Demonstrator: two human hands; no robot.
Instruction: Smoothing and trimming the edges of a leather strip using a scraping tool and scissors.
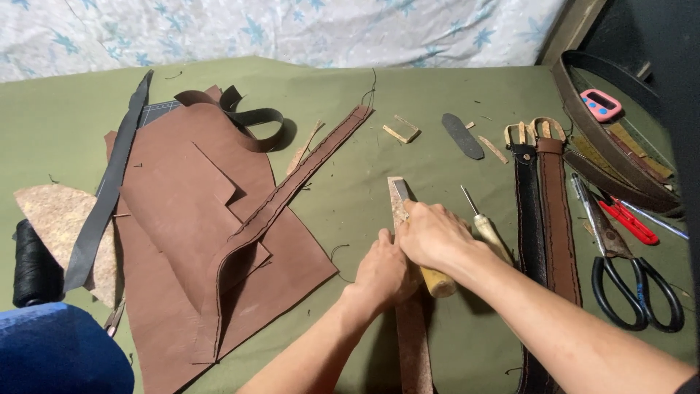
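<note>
- While both hands work at its middle, the narrow leather strip point(410, 321) lies lengthwise on the green desk point(350, 197), just right of the big brown leather sheet point(189, 219); it looks thin, limp along its length and light, likely to slide on the cloth unless pinned flat.
- Judging by its stiffness, the strip is best held by pressing it down close beside the blade rather than lifting an end.
- Right of the strip, the right hand point(432, 235) has its fingers curled tight around a skiving knife point(403, 193) with a wooden handle; the handle seems firm and easy to grip, the flat metal blade sharp.
- Beside that hand, the left hand point(383, 271) presses on the strip, fingers bunched together; whether they pinch or only push down I cannot tell.
- Under the two hands, the blade's contact with the strip is hidden.
- Below the hands, the strip's near end runs out of frame.
- Right of the strip, an awl point(483, 222) is partly covered by the right wrist.
</note>
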